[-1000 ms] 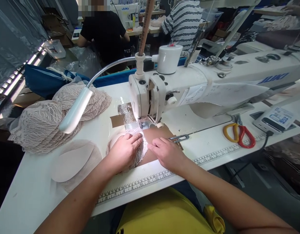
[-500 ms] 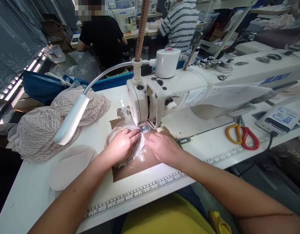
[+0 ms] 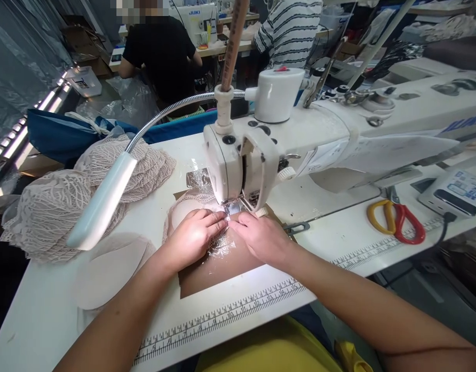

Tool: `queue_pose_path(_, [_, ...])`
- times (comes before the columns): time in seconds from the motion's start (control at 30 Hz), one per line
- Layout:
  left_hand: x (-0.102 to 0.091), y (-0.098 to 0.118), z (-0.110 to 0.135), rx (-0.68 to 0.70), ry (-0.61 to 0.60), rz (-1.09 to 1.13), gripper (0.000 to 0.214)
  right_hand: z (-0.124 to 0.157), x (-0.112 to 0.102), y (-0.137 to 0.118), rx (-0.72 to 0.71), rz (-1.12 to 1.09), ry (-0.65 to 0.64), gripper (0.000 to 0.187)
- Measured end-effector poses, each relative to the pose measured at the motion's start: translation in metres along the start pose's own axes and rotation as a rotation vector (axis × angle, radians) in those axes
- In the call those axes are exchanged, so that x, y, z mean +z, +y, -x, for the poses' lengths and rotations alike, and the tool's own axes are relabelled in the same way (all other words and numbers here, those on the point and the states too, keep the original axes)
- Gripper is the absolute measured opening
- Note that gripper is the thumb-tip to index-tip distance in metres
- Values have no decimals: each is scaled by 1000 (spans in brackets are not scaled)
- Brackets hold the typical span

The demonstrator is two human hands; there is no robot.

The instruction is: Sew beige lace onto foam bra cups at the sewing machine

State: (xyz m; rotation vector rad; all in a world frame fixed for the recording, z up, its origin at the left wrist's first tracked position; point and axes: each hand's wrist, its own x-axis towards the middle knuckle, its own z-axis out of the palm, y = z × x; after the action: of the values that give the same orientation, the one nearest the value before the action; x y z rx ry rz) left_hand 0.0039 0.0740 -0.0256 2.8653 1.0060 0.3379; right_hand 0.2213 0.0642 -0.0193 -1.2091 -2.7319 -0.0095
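Note:
A beige lace cup piece (image 3: 184, 209) lies under the needle of a white sewing machine (image 3: 226, 170). My left hand (image 3: 195, 235) rests on its near side, fingers together and closed on the fabric, tips close to the presser foot (image 3: 230, 207). From the other side my right hand (image 3: 257, 235) pinches the edge of the same piece just in front of the foot, thumb and forefinger together. The two hands' fingertips almost meet. Much of the fabric is covered by my left hand. Beneath lies brown tape (image 3: 210, 276) with a shiny clear film.
Stacked lace pieces (image 3: 56, 212) and a smooth oval cup piece (image 3: 102, 274) lie left, under a bendable lamp (image 3: 102, 201). Scissors (image 3: 396, 222) and a white box-like device (image 3: 455, 191) sit right. A ruler strip (image 3: 222, 320) runs along the table's front. Two people sit beyond.
The lace piece has shifted and turned under the foot, with less of it showing in front of the needle. My left hand has turned slightly; the whole view has shifted a little.

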Motion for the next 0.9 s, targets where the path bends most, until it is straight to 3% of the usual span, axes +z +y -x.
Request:
queue_pose_path(0.33, [0, -17, -9, -38, 40, 53, 41, -4, 5, 4, 82, -28, -4, 41])
queue_pose_path(0.6, [1, -16, -11, -72, 66, -13, 37, -1, 4, 10, 88, -168, 44, 35])
queue_pose_path(0.73, [-4, -13, -11, -147, 25, -90, 37, -2, 7, 12, 84, -224, 81, 31])
queue_pose_path(0.9, [-23, 0, -7, -300, -74, -140, 35, 0, 10, 13, 89, -263, 115, 30])
